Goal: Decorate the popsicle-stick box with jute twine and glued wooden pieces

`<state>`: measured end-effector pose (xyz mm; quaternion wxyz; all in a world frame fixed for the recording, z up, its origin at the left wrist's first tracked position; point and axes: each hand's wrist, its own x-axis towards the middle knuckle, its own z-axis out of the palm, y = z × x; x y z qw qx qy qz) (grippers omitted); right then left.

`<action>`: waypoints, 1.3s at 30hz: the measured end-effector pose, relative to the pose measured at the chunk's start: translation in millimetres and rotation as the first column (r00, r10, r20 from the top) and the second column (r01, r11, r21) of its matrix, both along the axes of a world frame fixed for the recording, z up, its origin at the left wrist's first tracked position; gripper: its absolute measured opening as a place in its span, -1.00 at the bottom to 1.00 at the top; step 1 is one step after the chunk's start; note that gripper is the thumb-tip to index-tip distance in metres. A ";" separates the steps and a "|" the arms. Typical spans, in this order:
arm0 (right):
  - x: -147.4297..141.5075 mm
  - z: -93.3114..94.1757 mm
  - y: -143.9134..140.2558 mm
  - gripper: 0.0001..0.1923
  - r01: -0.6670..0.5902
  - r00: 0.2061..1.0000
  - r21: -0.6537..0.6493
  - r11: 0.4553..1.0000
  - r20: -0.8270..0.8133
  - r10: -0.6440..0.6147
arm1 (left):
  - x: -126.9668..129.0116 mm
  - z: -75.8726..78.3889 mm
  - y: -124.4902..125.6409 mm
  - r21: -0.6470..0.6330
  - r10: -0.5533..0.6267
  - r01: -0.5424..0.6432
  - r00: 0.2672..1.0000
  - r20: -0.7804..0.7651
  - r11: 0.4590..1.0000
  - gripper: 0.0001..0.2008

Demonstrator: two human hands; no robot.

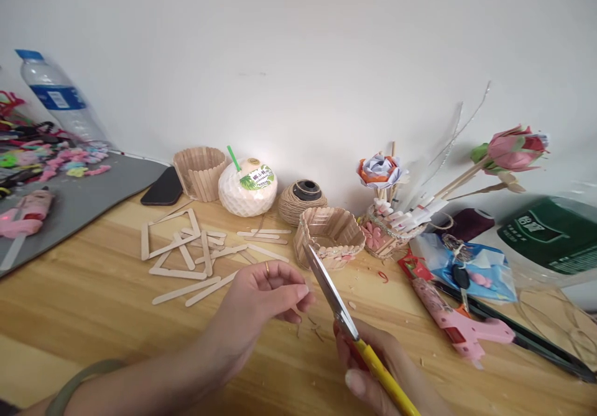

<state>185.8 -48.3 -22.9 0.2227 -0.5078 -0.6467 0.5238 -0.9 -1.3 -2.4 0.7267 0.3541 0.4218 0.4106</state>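
Observation:
My right hand grips a pair of scissors by the yellow handle. The metal blades look closed and point up and away to the left. My left hand is in a pinch, thumb against fingertips, just left of the blades. Whatever it holds, if anything, is too small to make out. Beyond both hands stands a small craft-stick basket with a trimmed rim; the scissor tips overlap its left side in view. Wooden craft sticks lie to the left, some joined at angles.
Along the wall stand a plain craft-stick cup, a white coconut with a straw, a twine spool and a paper-flower holder. A pink glue gun lies right. A phone, grey mat and bottle are left.

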 end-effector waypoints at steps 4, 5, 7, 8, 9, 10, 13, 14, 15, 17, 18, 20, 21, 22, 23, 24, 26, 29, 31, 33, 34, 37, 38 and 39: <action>5.7 -1.5 -8.5 -0.45 0.049 0.994 -0.001 0.999 0.097 -0.048 | -0.2 -0.3 0.9 0.013 0.012 -0.013 1.000 0.024 1.000 -0.86; 7.2 -2.4 -10.5 -0.44 0.071 0.991 0.009 0.997 0.111 -0.071 | -0.3 -0.5 1.0 0.016 0.014 -0.015 0.999 0.029 1.000 -0.87; 8.6 -4.7 -13.1 -0.41 0.123 0.986 0.047 0.991 0.112 -0.127 | -0.5 -0.7 1.1 0.017 0.026 -0.026 0.999 0.038 1.000 -0.87; 8.3 -5.8 -13.3 -0.41 0.142 0.984 0.064 0.988 0.102 -0.148 | -0.6 -0.8 1.0 0.017 0.031 -0.032 0.999 0.042 0.999 -0.87; 7.2 -6.9 -12.7 -0.41 0.145 0.985 0.070 0.987 0.085 -0.151 | -0.5 -1.1 0.7 0.017 0.034 -0.035 0.998 0.046 0.999 -0.88; 5.5 -7.9 -11.4 -0.41 0.137 0.988 0.069 0.988 0.058 -0.141 | -0.3 -1.5 0.3 0.018 0.035 -0.036 0.998 0.053 0.999 -0.88; -2.2 -10.4 -5.4 -0.43 0.152 0.987 0.049 0.987 -0.068 -0.148 | 1.7 -3.9 -1.6 0.011 0.017 -0.018 0.997 0.076 1.000 -0.89; -5.0 -10.7 -3.6 -0.45 0.192 0.976 0.042 0.981 -0.112 -0.186 | 3.0 -5.2 -2.4 0.006 0.006 -0.007 0.997 0.078 1.000 -0.89; -7.5 -10.7 -2.2 -0.48 0.241 0.961 0.034 0.970 -0.150 -0.233 | 4.5 -6.6 -3.4 -0.003 -0.006 0.007 0.997 0.075 1.000 -0.89; -11.4 -9.1 -0.8 -0.57 0.321 0.927 0.015 0.947 -0.210 -0.311 | 8.4 -9.9 -5.4 -0.024 -0.042 0.043 0.998 0.050 0.999 -0.89; -12.9 -7.6 -0.6 -0.61 0.347 0.913 0.009 0.938 -0.233 -0.335 | 10.6 -11.7 -6.5 -0.034 -0.061 0.062 0.998 0.035 0.998 -0.89; -15.2 -3.3 -0.9 -0.68 0.391 0.888 0.009 0.920 -0.268 -0.375 | 14.8 -15.1 -8.5 -0.054 -0.103 0.104 0.995 0.007 0.993 -0.89; -16.1 -1.0 -1.1 -0.71 0.410 0.878 0.011 0.912 -0.276 -0.392 | 16.7 -16.7 -9.4 -0.062 -0.124 0.123 0.992 -0.003 0.990 -0.89; -17.0 1.3 -1.4 -0.73 0.424 0.870 0.011 0.906 -0.282 -0.404 | 18.3 -18.3 -10.3 -0.070 -0.141 0.140 0.990 -0.012 0.988 -0.88; -18.0 3.2 -1.7 -0.75 0.433 0.865 0.006 0.902 -0.285 -0.413 | 19.5 -19.7 -11.2 -0.077 -0.156 0.154 0.988 -0.017 0.985 -0.88; -18.9 4.9 -1.9 -0.77 0.436 0.862 -0.001 0.900 -0.287 -0.418 | 20.4 -21.0 -12.0 -0.082 -0.170 0.167 0.985 -0.022 0.983 -0.88; -20.6 7.2 -2.0 -0.78 0.445 0.856 -0.019 0.895 -0.285 -0.431 | 21.3 -23.4 -13.5 -0.087 -0.192 0.189 0.981 -0.029 0.978 -0.87; -21.8 9.5 -1.4 -0.77 0.467 0.851 -0.030 0.884 -0.257 -0.458 | 21.1 -26.1 -14.7 -0.089 -0.220 0.216 0.975 -0.034 0.972 -0.87; -21.3 10.6 -0.3 -0.76 0.462 0.862 -0.024 0.886 -0.225 -0.455 | 20.8 -26.8 -14.4 -0.091 -0.222 0.217 0.974 -0.044 0.972 -0.87; -20.3 11.3 1.1 -0.76 0.433 0.884 -0.010 0.901 -0.189 -0.427 | 20.7 -26.4 -13.0 -0.083 -0.219 0.213 0.974 -0.064 0.974 -0.86; -19.8 11.7 1.9 -0.76 0.420 0.894 -0.005 0.907 -0.171 -0.415 | 20.7 -25.9 -12.0 -0.075 -0.223 0.217 0.972 -0.077 0.973 -0.86; -19.1 13.3 3.7 -0.76 0.393 0.910 -0.018 0.919 -0.133 -0.392 | 20.4 -23.2 -9.0 -0.051 -0.269 0.264 0.954 -0.131 0.963 -0.88; -19.3 14.1 3.8 -0.76 0.391 0.911 -0.027 0.920 -0.128 -0.391 | 20.1 -22.2 -8.4 -0.047 -0.285 0.282 0.947 -0.145 0.958 -0.88; -19.5 15.2 3.7 -0.76 0.390 0.911 -0.036 0.920 -0.127 -0.391 | 19.6 -21.1 -8.0 -0.047 -0.301 0.297 0.941 -0.156 0.954 -0.89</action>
